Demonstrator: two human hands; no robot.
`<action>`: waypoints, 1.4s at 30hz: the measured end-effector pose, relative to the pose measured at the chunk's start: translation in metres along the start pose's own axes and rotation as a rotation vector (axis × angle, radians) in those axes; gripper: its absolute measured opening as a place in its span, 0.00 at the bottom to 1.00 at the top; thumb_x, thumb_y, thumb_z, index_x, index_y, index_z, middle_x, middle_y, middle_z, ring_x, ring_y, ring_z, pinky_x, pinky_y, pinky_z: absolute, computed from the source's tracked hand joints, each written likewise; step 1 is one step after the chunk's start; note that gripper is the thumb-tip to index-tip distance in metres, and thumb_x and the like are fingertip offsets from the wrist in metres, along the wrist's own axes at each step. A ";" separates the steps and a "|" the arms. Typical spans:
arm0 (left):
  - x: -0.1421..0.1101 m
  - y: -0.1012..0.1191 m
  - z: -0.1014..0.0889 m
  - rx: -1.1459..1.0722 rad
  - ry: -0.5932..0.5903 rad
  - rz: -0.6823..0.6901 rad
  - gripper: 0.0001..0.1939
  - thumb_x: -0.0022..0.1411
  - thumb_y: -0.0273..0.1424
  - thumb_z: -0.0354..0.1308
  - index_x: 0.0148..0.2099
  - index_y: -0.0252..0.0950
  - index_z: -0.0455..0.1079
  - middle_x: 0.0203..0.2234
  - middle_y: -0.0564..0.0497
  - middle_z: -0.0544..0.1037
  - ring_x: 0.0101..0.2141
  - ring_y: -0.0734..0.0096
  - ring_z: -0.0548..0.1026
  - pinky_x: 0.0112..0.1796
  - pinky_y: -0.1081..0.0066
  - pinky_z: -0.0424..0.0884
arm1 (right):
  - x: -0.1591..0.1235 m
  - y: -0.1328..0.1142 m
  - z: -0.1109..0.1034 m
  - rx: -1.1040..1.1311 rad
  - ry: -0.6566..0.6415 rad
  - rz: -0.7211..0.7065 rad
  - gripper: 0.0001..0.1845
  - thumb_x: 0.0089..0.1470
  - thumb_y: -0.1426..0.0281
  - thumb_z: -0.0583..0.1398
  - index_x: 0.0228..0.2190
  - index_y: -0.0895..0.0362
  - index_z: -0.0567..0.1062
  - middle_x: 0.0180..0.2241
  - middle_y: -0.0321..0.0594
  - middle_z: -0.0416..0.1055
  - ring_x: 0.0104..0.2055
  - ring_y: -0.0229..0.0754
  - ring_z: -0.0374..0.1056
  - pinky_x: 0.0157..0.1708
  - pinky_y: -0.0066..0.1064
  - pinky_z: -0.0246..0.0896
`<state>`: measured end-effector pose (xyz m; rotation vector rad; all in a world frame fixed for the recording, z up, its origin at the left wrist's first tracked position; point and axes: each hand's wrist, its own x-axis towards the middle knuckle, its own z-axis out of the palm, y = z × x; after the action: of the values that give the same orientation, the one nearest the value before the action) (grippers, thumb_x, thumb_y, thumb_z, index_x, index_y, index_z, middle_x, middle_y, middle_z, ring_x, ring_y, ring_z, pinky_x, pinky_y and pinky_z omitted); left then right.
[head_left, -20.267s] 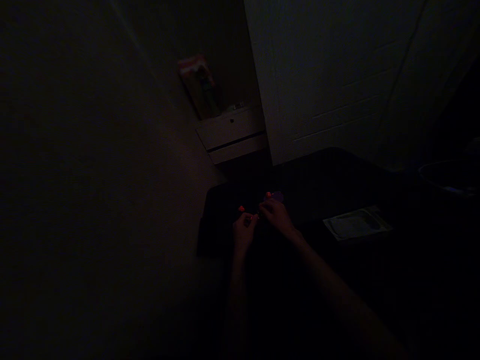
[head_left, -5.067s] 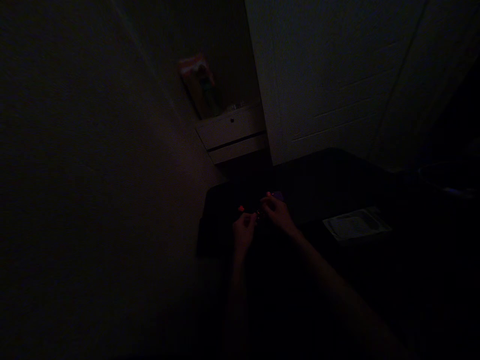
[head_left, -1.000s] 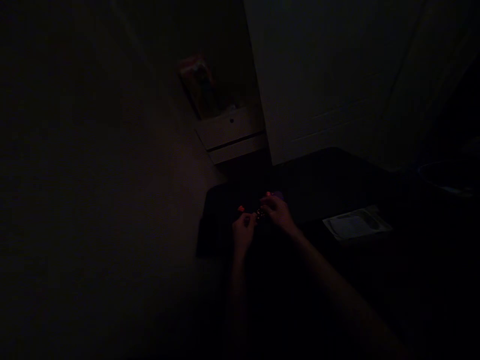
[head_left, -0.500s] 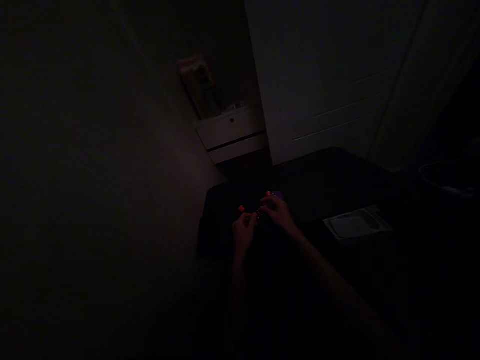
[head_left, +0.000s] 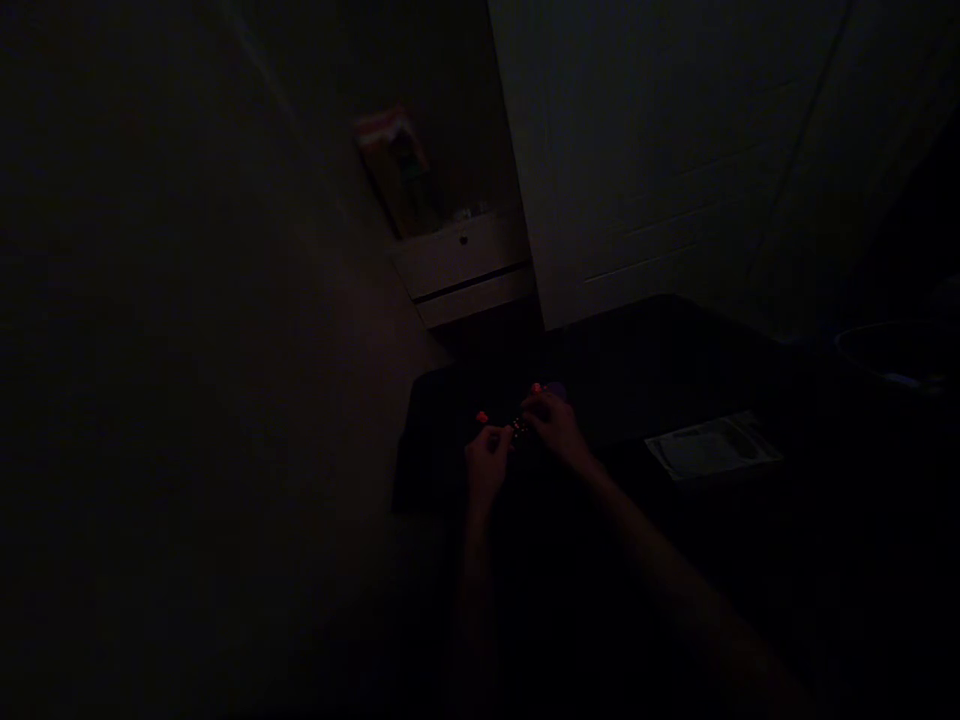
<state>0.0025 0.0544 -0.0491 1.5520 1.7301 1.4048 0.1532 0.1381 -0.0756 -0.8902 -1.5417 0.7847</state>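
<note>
The picture is very dark. My left hand (head_left: 487,462) is closed in a pinch low over the dark table (head_left: 450,400). Whatever its fingertips hold is too small to make out. Facing it from the right, my right hand (head_left: 553,420) has its fingers drawn together, their grip hidden by the gloom. Several tiny pale specks (head_left: 517,428) lie between the two hands, like beads or dots. A small orange-red piece (head_left: 482,416) sits just beyond my left hand. Another orange-red piece (head_left: 535,387) is beyond my right fingers, beside a purple round thing (head_left: 556,389).
A pale flat packet or booklet (head_left: 712,448) lies right of my right forearm. Behind the table stand a light panel (head_left: 637,160) and a drawer unit (head_left: 465,262) with a red-topped package (head_left: 401,170) on it. A round rim (head_left: 892,325) shows faintly at far right.
Compared with twenty seconds ago, more pale specks show between my hands, and a reddish glint at my left fingertips is gone. Over the last second my hands have hardly moved.
</note>
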 end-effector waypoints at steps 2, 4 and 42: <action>0.000 -0.001 0.000 -0.003 -0.002 0.004 0.17 0.65 0.45 0.61 0.33 0.37 0.75 0.25 0.49 0.82 0.29 0.65 0.80 0.33 0.69 0.71 | 0.000 -0.001 0.000 -0.014 -0.019 0.005 0.08 0.53 0.74 0.65 0.36 0.52 0.81 0.39 0.42 0.79 0.43 0.48 0.76 0.52 0.47 0.70; -0.001 -0.002 0.000 -0.013 -0.007 0.008 0.17 0.65 0.45 0.61 0.33 0.37 0.75 0.25 0.49 0.82 0.29 0.65 0.80 0.33 0.70 0.71 | 0.000 -0.001 0.000 -0.007 -0.026 0.015 0.07 0.54 0.73 0.65 0.36 0.52 0.81 0.39 0.42 0.80 0.42 0.49 0.76 0.51 0.47 0.71; 0.001 0.011 -0.002 0.033 -0.007 0.056 0.25 0.70 0.48 0.53 0.26 0.39 0.71 0.23 0.50 0.78 0.27 0.67 0.75 0.35 0.69 0.68 | -0.006 -0.035 -0.010 -0.040 -0.347 -0.169 0.13 0.64 0.60 0.63 0.34 0.55 0.82 0.34 0.41 0.78 0.36 0.44 0.73 0.39 0.34 0.66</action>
<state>0.0052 0.0531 -0.0386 1.6331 1.7265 1.4020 0.1597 0.1156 -0.0465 -0.6641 -1.9150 0.8168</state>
